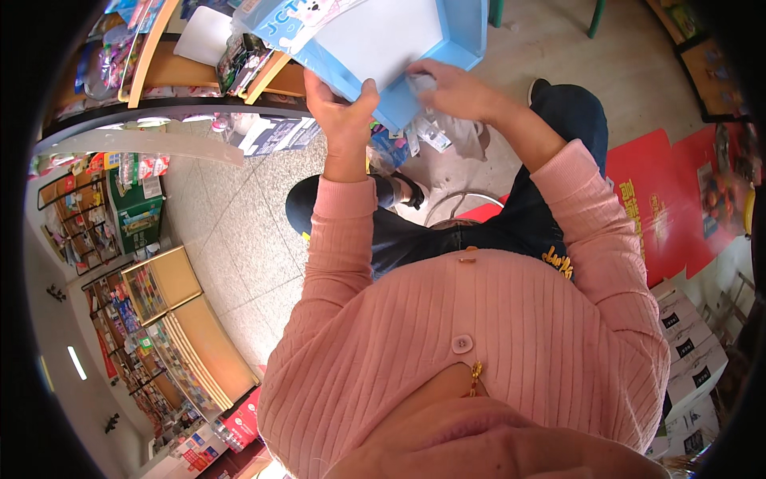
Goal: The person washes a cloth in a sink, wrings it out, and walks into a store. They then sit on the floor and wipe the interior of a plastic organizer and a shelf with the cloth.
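At the top of the head view, a light blue box [471,40] with a white inside is tilted towards me. My left hand [339,104] grips its near left edge, thumb on my side and fingers partly hidden behind. Along that left side lies a clear plastic sleeve [299,20] with a cartoon animal print. My right hand [451,89] is at the box's near right wall, its fingers curled around a small pale, crumpled piece [421,81] whose kind I cannot make out. Below the box, a translucent plastic bag [459,137] is partly hidden by my right hand.
Wooden shelves [187,74] with packaged goods stand close at the upper left. A bin with a wire rim [463,199] is between my legs. Red printed sheets [638,191] lie on the right, with white boxes [690,343] nearer. More display shelves [171,287] stand across the tiled floor.
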`<state>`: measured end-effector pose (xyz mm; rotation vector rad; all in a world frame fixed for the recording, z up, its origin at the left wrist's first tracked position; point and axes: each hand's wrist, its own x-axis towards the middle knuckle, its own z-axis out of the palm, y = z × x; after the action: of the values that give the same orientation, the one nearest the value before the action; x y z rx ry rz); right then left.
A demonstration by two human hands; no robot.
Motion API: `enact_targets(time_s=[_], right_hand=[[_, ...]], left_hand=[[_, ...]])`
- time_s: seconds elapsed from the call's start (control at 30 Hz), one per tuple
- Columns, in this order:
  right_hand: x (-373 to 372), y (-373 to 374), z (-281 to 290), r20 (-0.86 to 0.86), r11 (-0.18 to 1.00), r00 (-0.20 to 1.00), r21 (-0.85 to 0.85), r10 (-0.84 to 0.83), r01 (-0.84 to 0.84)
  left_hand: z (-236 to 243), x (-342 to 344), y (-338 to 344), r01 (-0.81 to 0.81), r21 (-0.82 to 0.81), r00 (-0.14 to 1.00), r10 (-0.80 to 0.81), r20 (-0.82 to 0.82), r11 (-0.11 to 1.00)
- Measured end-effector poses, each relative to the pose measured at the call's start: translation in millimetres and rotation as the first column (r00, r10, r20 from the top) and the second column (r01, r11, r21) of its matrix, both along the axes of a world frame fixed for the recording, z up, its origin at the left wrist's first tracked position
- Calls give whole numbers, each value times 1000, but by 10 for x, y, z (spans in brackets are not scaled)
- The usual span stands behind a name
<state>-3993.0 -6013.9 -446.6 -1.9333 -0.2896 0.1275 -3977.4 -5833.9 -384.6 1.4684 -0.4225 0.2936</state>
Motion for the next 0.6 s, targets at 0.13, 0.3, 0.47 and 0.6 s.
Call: enact_targets(time_s=[0.13,0.3,0.47,0.6], right_hand=[[-117,110,118,-175,940,949,268,264,-212],[-68,-91,236,-393,852,772,385,499,-355],[-154,-328,223,-399,608,528,102,750,-787],[-136,-581,465,-242,636,592,381,769,-671]], left_hand=[[-124,31,-21,25,-41,1000,-25,-6,999],[-167,153,146,77,28,993,-74,-91,997],[41,321,280,56,-15,998,-56,0,998],[143,362,406,152,-146,985,-161,-55,978]])
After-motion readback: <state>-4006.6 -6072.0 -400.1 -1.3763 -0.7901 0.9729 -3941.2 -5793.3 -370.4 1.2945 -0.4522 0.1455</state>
